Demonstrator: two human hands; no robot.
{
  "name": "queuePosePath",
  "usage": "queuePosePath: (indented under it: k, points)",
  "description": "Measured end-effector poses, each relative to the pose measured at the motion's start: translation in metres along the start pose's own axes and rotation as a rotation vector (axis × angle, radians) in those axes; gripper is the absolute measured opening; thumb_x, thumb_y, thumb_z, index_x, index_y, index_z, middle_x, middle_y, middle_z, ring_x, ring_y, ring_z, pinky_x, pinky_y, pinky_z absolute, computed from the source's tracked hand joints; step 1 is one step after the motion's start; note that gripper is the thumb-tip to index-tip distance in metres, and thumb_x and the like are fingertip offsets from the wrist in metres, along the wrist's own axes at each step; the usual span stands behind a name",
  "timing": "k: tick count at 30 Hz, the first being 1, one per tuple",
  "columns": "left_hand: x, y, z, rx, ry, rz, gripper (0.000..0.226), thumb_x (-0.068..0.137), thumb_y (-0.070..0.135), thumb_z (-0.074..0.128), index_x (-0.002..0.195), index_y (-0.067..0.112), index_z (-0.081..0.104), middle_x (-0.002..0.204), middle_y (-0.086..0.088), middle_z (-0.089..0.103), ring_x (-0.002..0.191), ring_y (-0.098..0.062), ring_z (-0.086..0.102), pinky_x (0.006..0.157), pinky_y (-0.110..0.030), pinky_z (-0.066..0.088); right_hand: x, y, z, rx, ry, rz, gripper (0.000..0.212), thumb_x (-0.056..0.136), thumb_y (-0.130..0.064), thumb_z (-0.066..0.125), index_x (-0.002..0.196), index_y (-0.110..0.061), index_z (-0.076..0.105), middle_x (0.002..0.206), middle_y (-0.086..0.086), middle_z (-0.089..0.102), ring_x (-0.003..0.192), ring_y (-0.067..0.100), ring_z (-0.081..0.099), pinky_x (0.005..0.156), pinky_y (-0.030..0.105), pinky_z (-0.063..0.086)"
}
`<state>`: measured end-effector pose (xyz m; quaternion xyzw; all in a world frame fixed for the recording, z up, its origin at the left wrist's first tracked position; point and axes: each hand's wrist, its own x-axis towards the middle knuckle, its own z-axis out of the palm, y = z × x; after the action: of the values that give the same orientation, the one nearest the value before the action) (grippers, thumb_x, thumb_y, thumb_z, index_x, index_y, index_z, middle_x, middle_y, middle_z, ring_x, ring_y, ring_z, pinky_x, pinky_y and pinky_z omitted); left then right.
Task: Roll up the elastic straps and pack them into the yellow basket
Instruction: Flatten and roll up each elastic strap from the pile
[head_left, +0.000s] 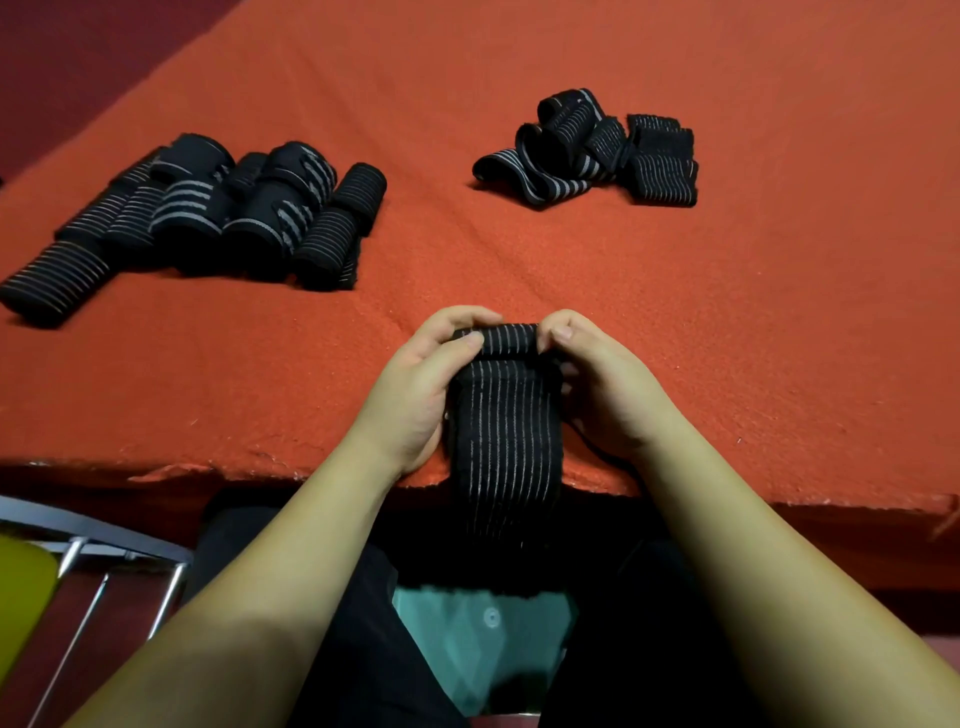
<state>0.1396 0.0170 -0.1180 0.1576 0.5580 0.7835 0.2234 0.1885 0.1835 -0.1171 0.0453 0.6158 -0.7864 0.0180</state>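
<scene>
A black elastic strap (504, 415) with thin grey stripes lies over the near edge of the orange table, its tail hanging down toward my lap. Its far end is curled into a small roll. My left hand (415, 384) pinches the roll's left end with thumb on top. My right hand (597, 379) pinches the right end the same way. A group of rolled straps (208, 213) lies at the left of the table. A loose pile of unrolled straps (597, 150) sits at the far right. A yellow object (21, 603), perhaps the basket, shows at the lower left edge.
The orange cloth-covered table (727, 312) has a frayed near edge. A metal chair frame (104, 551) stands at the lower left, beside the yellow object. My dark trousers and a teal garment with a button show below the table edge.
</scene>
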Motion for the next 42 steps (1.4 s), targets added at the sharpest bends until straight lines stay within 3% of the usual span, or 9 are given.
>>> queuePosePath:
  k: [3,9,13,17,19,24,29,34,42]
  points:
    - [0.001,-0.004,0.001,0.069,0.072,-0.027,0.026,0.085,0.021,0.052,0.109,0.025,0.060,0.100,-0.010,0.062,0.090,-0.019,0.058,0.082,-0.036,0.047,0.000,0.003,0.004,-0.051,0.002,-0.063,0.024,0.093,-0.037,0.045,0.075,-0.023,0.055,0.074,0.001,0.047,0.066,0.013,0.041,0.059,0.029,0.032]
    - [0.002,-0.009,0.003,0.373,0.129,-0.001,0.015,0.082,0.038,0.047,0.095,0.034,0.055,0.084,0.011,0.062,0.081,-0.008,0.056,0.079,-0.035,0.046,-0.008,0.001,0.003,-0.287,0.020,-0.042,0.020,0.095,-0.051,0.045,0.082,-0.036,0.049,0.080,-0.002,0.048,0.075,0.016,0.042,0.071,0.037,0.034]
    - [0.003,-0.010,0.003,0.282,0.137,0.042,0.017,0.082,0.029,0.047,0.097,0.024,0.055,0.080,0.012,0.060,0.075,-0.002,0.055,0.071,-0.021,0.045,-0.005,0.003,0.006,-0.300,0.043,-0.043,0.010,0.092,-0.052,0.046,0.099,-0.045,0.050,0.090,-0.002,0.052,0.082,0.017,0.048,0.077,0.040,0.038]
    - [0.002,-0.012,0.000,0.163,0.134,0.035,0.016,0.083,0.025,0.048,0.095,0.025,0.057,0.082,0.009,0.063,0.079,-0.006,0.058,0.072,-0.026,0.047,0.001,0.006,0.006,-0.309,0.043,-0.049,0.025,0.091,-0.045,0.045,0.113,-0.045,0.058,0.095,-0.011,0.061,0.091,0.012,0.054,0.088,0.039,0.042]
    - [0.001,-0.011,0.001,0.151,0.116,0.025,0.015,0.083,0.025,0.047,0.095,0.026,0.057,0.080,0.011,0.063,0.077,-0.005,0.058,0.071,-0.026,0.047,0.003,0.007,0.005,-0.344,0.033,-0.043,0.033,0.087,-0.051,0.045,0.117,-0.048,0.058,0.102,-0.012,0.063,0.099,0.013,0.057,0.102,0.046,0.042]
    - [0.001,-0.009,0.003,0.122,0.109,0.007,0.014,0.083,0.026,0.047,0.094,0.027,0.057,0.080,0.004,0.061,0.078,-0.014,0.056,0.076,-0.040,0.042,0.004,0.008,0.006,-0.423,-0.004,0.002,0.049,0.082,-0.068,0.039,0.131,-0.062,0.042,0.118,-0.010,0.060,0.122,0.018,0.055,0.113,0.052,0.032]
    - [-0.002,-0.008,0.003,0.133,0.090,-0.011,0.015,0.084,0.026,0.049,0.098,0.028,0.055,0.083,0.004,0.062,0.079,-0.012,0.057,0.076,-0.039,0.044,0.006,0.002,0.005,-0.376,-0.023,0.036,0.041,0.085,-0.058,0.041,0.125,-0.057,0.051,0.104,-0.014,0.062,0.107,0.015,0.057,0.111,0.050,0.035]
    - [-0.003,-0.009,0.006,0.233,0.031,0.078,0.019,0.096,0.013,0.049,0.105,0.028,0.055,0.097,0.005,0.062,0.088,-0.006,0.061,0.078,-0.026,0.051,0.003,-0.001,0.001,0.052,-0.044,0.071,0.027,0.096,-0.025,0.048,0.119,-0.026,0.061,0.103,0.003,0.064,0.090,0.015,0.061,0.083,0.031,0.049]
    - [-0.006,-0.004,0.005,0.066,0.087,0.109,0.031,0.094,-0.005,0.051,0.104,0.020,0.066,0.105,-0.009,0.067,0.093,-0.022,0.064,0.081,-0.034,0.056,0.003,-0.007,0.003,0.151,-0.114,0.041,0.027,0.100,-0.011,0.043,0.121,-0.021,0.056,0.102,0.003,0.064,0.086,0.015,0.062,0.076,0.027,0.052]
